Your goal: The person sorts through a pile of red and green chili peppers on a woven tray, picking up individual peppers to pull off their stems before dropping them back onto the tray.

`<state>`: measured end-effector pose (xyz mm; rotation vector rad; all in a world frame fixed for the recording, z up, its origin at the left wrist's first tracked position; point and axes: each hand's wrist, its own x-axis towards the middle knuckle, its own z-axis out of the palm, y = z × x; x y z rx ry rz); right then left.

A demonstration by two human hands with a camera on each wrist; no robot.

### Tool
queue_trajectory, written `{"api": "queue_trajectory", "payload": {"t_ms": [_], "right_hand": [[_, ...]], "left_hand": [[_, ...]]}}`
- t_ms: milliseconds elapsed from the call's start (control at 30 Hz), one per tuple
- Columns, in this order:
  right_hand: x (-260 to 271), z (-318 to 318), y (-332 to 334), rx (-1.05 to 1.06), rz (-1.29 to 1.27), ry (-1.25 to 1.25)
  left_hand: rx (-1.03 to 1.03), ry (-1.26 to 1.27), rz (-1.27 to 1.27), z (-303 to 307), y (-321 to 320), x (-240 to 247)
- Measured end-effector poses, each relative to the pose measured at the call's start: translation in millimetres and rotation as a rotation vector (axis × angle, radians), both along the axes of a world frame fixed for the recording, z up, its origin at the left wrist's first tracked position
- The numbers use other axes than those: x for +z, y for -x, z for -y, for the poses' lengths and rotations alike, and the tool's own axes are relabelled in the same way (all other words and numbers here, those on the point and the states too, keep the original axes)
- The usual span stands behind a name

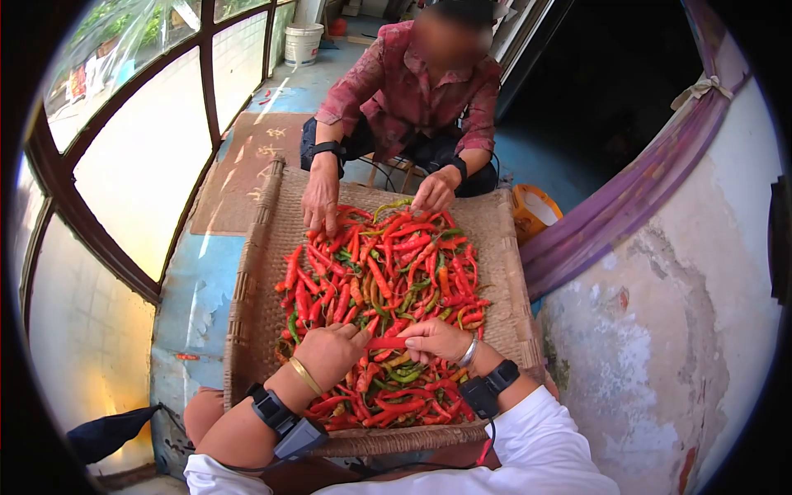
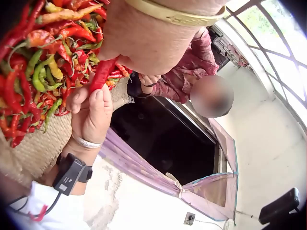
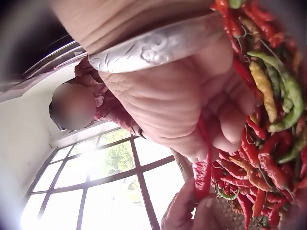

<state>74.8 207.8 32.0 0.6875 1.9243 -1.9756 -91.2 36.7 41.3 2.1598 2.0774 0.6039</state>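
A red chili pepper [image 1: 386,343] is stretched between both hands above a heap of chilies [image 1: 388,280] in a woven tray [image 1: 239,330]. My left hand [image 1: 328,356] grips one end. At the other end, my right hand [image 1: 440,340] pinches it between thumb and fingers. In the left wrist view, the red chili [image 2: 101,75] runs from under the left hand [image 2: 144,43] to the right hand's thumb [image 2: 98,100]. The right wrist view shows the same chili [image 3: 202,177] below the right hand [image 3: 168,100], with the left fingertips around its lower end.
Across the tray a person in a red patterned shirt [image 1: 388,91] has both hands at the heap's far edge. An orange bucket [image 1: 535,211] stands right of the tray, a white bucket [image 1: 303,44] at the back left. Windows line the left side; a peeling wall [image 1: 635,330] and purple curtain [image 1: 610,223] are at right.
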Motion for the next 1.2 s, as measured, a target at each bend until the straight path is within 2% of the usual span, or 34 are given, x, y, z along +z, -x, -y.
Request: {"api": "queue_trajectory", "payload": {"t_ms": [33, 67, 133, 233, 267, 333, 367, 433, 467, 500, 567, 700, 767, 800, 833, 900, 933, 1033, 1100, 1167, 1200], "right_hand": [[4.7, -5.4, -0.3, -0.084, -0.005, 0.008], [2.8, -16.5, 0.7, -0.09, -0.054, -0.027], [3.7, -37.5, 5.2, -0.213, -0.131, -0.033], [18.8, -58.0, 25.1, -0.473, -0.397, 0.123], [26.2, -59.7, 33.7, -0.473, -0.397, 0.123], [42.2, -53.7, 49.4, -0.861, -0.651, 0.111], [33.6, -58.1, 50.9, -0.859, -0.65, 0.113], [0.6, -73.0, 53.3, -0.816, -0.37, -0.215], [-16.2, -74.1, 53.9, -0.723, -0.3, -0.217], [-24.2, -67.8, 57.1, -0.633, -0.243, -0.321], [-44.8, -59.9, 63.7, -0.414, -0.2, -0.789], [-58.9, -50.8, 82.7, -0.417, 0.025, -0.834], [-72.9, -45.9, 82.3, -0.354, 0.09, -0.954], [-58.6, -36.8, 85.1, -0.292, 0.168, -0.987], [-60.8, -36.7, 88.5, -0.292, 0.156, -0.99], [-69.0, -34.5, 89.3, -0.193, 0.128, -1.214], [-71.8, -33.9, 89.5, -0.215, 0.095, -1.256], [-65.8, -35.0, 85.7, -0.192, 0.11, -1.13], [-64.3, -33.2, 79.9, -0.25, 0.102, -1.079], [-71.6, -35.0, 70.0, -0.365, -0.081, -0.874], [-54.3, -26.7, 66.3, -0.36, -0.091, -0.82]], "left_hand": [[0.065, -0.178, 0.024, -0.6, 0.4, -0.9], [0.067, -0.177, 0.023, -1.3, 2.0, 1.3], [0.156, -0.366, -0.029, -4.3, 5.5, 18.9], [0.114, -0.261, -0.034, -2.8, 9.2, 4.0], [0.114, -0.261, -0.034, -3.0, 8.3, -1.3], [0.05, -0.167, -0.016, -2.8, 6.4, -8.7], [0.052, -0.165, -0.016, -2.0, 6.1, -8.3], [0.036, -0.055, -0.023, -0.1, 4.7, -6.3], [0.037, -0.051, -0.019, 0.2, 4.7, -7.4], [0.039, -0.028, -0.028, 0.1, 5.0, -8.2], [0.044, 0.001, -0.034, 0.6, 5.2, -10.2], [0.029, 0.047, -0.051, -1.5, 6.1, -9.5], [0.034, 0.041, -0.045, 0.5, 4.4, -14.8], [0.023, 0.05, -0.049, 0.4, 5.0, -17.1], [0.014, 0.053, -0.056, 0.2, 5.5, -17.0], [0.024, 0.065, -0.062, 0.7, 4.0, -15.2], [0.023, 0.087, -0.059, 0.4, 4.1, -14.0], [0.013, 0.105, -0.068, 0.3, 6.0, -13.3], [0.03, 0.11, -0.066, 0.4, 6.5, -13.1], [0.043, 0.112, -0.064, -1.2, 6.7, -11.2], [0.054, 0.008, -0.06, -2.0, 5.7, -9.4]]}}
